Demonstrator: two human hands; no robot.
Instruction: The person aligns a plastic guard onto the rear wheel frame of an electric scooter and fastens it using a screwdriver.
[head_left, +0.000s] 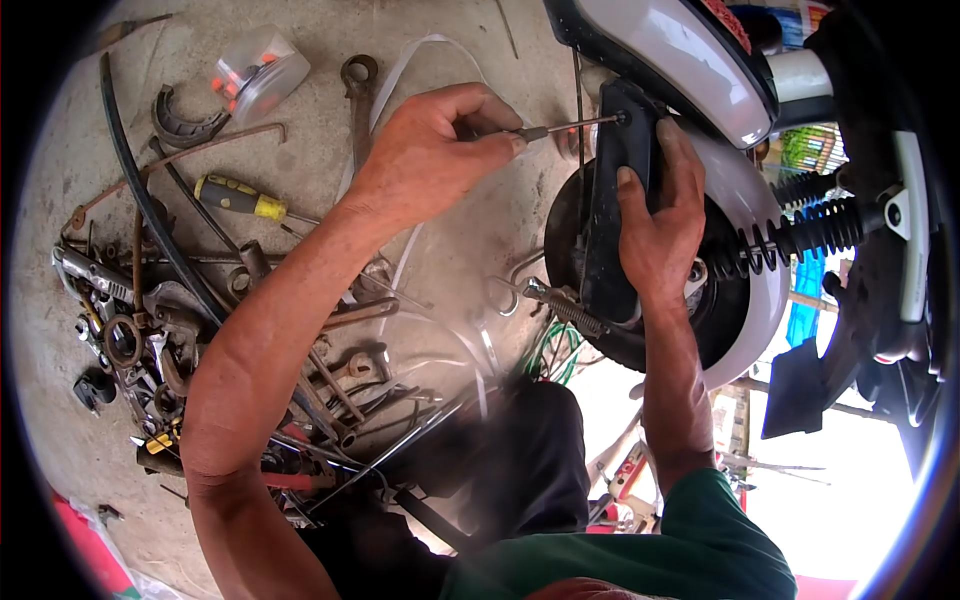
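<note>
My left hand [440, 150] pinches the dark handle of a thin screwdriver [565, 127] between thumb and fingers. Its tip meets a small round hole or screw head near the top of a long black cover [607, 220]. My right hand [665, 215] grips that cover, thumb on its front face and fingers over its far edge. Behind the cover is the motorbike's wheel [575, 215], under a pale fender [770, 290]. A coil-spring shock absorber [800, 238] runs to the right of my right wrist. How the cover is attached is hidden.
On the concrete floor lie a yellow-and-black screwdriver [240, 198], a large wrench [359, 100] and a curved brake shoe [185, 122]. A clear plastic tub [262, 75] holds orange pieces. Piled tools [150, 330] spread at left. A grey body panel [690, 70] overhangs the cover.
</note>
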